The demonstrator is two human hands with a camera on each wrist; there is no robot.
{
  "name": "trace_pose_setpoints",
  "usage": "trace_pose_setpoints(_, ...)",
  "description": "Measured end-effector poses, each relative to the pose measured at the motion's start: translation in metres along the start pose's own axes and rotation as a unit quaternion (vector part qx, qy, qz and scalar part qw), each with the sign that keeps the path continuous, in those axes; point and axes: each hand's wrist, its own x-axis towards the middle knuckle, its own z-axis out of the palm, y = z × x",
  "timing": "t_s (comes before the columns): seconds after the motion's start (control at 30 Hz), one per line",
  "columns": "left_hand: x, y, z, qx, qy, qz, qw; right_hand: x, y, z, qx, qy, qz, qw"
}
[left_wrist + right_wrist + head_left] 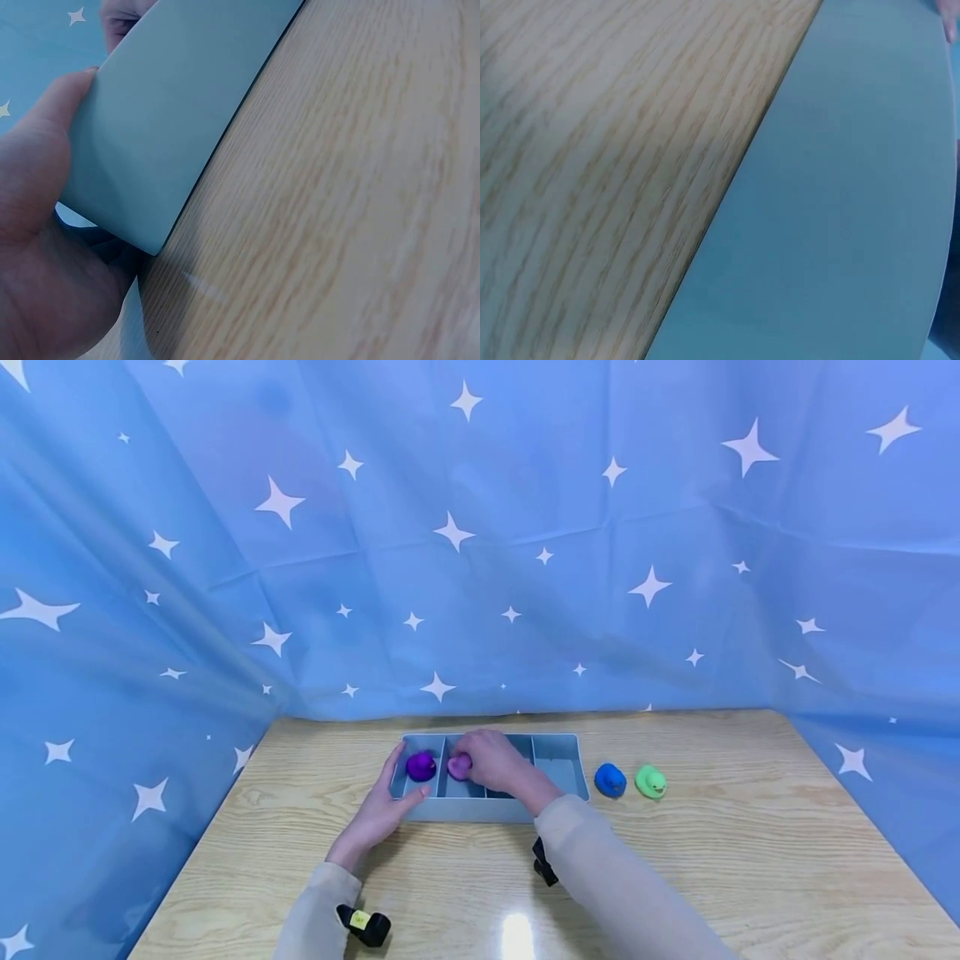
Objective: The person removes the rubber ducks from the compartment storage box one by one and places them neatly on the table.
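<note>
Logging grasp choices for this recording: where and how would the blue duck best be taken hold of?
Probably by its rounded body, from above, pinching the near and far sides: the blue duck sits on the table with the tray close on its left and the green duck on its right.

A small yellow label (361,919) sits on the black device (377,932) at my left sleeve (313,914); its marks are too tiny to read. I can read no words or numbers.
</note>
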Motion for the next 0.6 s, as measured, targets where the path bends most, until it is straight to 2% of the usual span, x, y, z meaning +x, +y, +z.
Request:
trace_pose_setpoints(0.13,0.0001,-0.0001,0.0004,-0.002,0.000,0.000,1.0000,0.0012,0.0010,-0.0002,-0.013,-0.008,0.001,0.9999)
trace_pose_setpoints(0.37,0.0012,-0.0002,0.0009,-0.002,-0.001,-0.002,1.0000,0.0013,0.0017,-0.0023,-0.027,-0.010,-0.020,0.9994)
trace_pose_setpoints(0.6,0.0008,-0.0003,0.0017,-0.003,0.001,-0.008,1.0000,-0.0013,0.0026,-0.0012,-0.002,-0.024,-0.012,0.9996)
